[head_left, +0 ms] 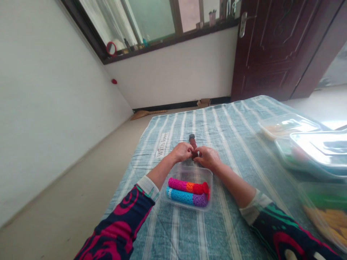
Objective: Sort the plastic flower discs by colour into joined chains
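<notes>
My left hand point(182, 151) and my right hand point(207, 157) meet over a dark red and grey crocheted strip point(193, 143) that lies on the striped blue sheet point(233, 144). Fingers of both hands are pinched on the near end of the strip. Just in front of my wrists stands a clear plastic box point(187, 172). In it lie two rolled crochet pieces side by side: one pink, orange and red point(187, 186), one blue and purple point(186, 197).
Several clear plastic boxes with lids point(311, 144) stand on the sheet at the right, with a box of yellow pieces point(328, 216) nearest me. Bare floor lies to the left. A dark wooden door point(273, 47) and a window sill point(168, 39) are at the far wall.
</notes>
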Motion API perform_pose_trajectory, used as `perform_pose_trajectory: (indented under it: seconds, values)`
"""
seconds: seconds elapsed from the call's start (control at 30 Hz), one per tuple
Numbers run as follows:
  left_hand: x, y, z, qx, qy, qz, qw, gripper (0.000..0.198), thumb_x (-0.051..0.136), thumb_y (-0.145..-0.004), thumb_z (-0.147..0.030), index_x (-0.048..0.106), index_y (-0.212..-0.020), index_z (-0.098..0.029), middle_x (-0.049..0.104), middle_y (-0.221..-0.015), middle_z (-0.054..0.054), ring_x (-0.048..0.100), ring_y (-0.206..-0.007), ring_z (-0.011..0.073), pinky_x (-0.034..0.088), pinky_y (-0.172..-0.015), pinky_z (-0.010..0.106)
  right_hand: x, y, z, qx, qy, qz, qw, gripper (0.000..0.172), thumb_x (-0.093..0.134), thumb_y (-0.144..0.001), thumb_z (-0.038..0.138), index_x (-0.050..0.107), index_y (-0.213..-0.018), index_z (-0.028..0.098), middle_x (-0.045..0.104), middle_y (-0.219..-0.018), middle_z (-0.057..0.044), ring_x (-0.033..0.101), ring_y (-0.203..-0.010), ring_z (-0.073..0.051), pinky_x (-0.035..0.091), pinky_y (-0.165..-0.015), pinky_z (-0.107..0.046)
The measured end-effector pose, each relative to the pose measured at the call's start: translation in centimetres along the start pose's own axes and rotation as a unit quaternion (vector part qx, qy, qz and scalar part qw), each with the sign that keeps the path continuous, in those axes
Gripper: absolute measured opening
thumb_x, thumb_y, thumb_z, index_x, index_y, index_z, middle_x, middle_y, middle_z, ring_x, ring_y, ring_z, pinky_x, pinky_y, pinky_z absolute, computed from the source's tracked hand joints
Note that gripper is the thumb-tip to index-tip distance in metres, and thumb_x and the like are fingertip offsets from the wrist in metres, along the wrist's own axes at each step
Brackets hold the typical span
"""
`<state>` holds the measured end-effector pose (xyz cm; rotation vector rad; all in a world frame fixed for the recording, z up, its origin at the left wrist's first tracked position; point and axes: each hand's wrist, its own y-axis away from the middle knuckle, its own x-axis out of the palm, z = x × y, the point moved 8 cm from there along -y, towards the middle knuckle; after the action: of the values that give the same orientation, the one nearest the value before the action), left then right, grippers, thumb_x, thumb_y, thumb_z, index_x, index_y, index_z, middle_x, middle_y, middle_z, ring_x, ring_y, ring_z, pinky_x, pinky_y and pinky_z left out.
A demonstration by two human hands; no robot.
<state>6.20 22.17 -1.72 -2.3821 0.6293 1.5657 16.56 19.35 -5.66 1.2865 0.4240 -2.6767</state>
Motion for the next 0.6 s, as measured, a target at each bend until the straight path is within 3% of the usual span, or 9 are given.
perform_pose_trajectory:
  seconds: [0.33, 0.47, 0.6]
  values:
    - [0.1, 0.4, 0.1, 0.011, 0.04, -0.005, 0.999, 0.022, 0.052, -0.062, -0.014, 0.073, -0.066, -0.019, 0.067, -0.061, -0.002, 0.06, -0.066, 0.0155, 0.042, -0.061, 0.022, 0.3, -0.3, 0.4, -0.003, 0.004, 0.009, 1.0, 0.021, 0.067, -0.075, 0.029, 0.07, -0.095, 0.028, 0.066, -0.092, -0.001, 0.059, -0.083, -0.018, 0.034, -0.062, -0.026]
    - [-1.7, 1.2, 1.4, 0.002, 0.068, -0.037, 0.997, 0.02, 0.055, -0.066, -0.022, 0.073, -0.072, -0.018, 0.067, -0.064, -0.002, 0.061, -0.066, 0.0154, 0.045, -0.063, 0.023, 0.1, -0.4, 0.0, 0.021, -0.029, -0.014, 0.999, 0.015, 0.069, -0.069, 0.024, 0.067, -0.085, 0.026, 0.066, -0.087, 0.0, 0.058, -0.079, -0.017, 0.034, -0.061, -0.025]
    - [-4.0, 3.6, 4.7, -0.05, 0.14, -0.105, 0.983, 0.022, 0.061, -0.066, -0.031, 0.073, -0.076, -0.017, 0.069, -0.069, -0.001, 0.062, -0.069, 0.0163, 0.048, -0.066, 0.026, 0.2, -0.4, -0.4, 0.045, -0.063, -0.023, 0.997, 0.013, 0.069, -0.067, 0.022, 0.064, -0.078, 0.024, 0.065, -0.079, 0.002, 0.057, -0.073, -0.016, 0.034, -0.06, -0.025]
